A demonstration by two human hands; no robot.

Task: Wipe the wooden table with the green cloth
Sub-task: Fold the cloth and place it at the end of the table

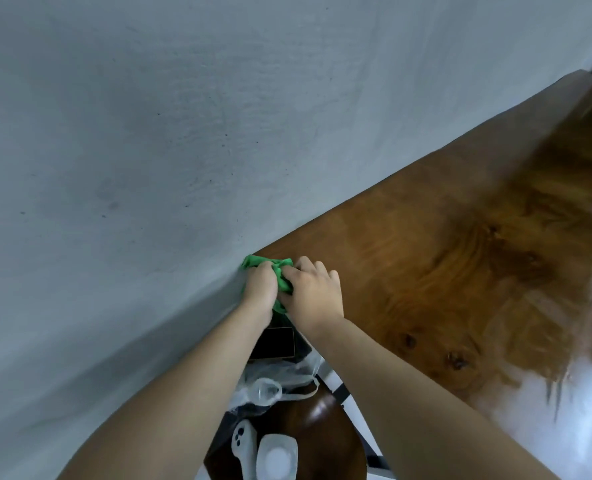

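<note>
At table (460, 237) corner by the wall, both hands, left (260, 285) and right (313, 292), fingers curled, bunch the cloth (280, 271); better flatten it, press evenly, stroke along the grain.

Soft green cloth (280, 275) bunches under my hands; the wooden table (443, 258) beyond my grip looks glossy, smooth, grain-figured. The wall (149, 133) beside is matt, rough plaster.
</note>
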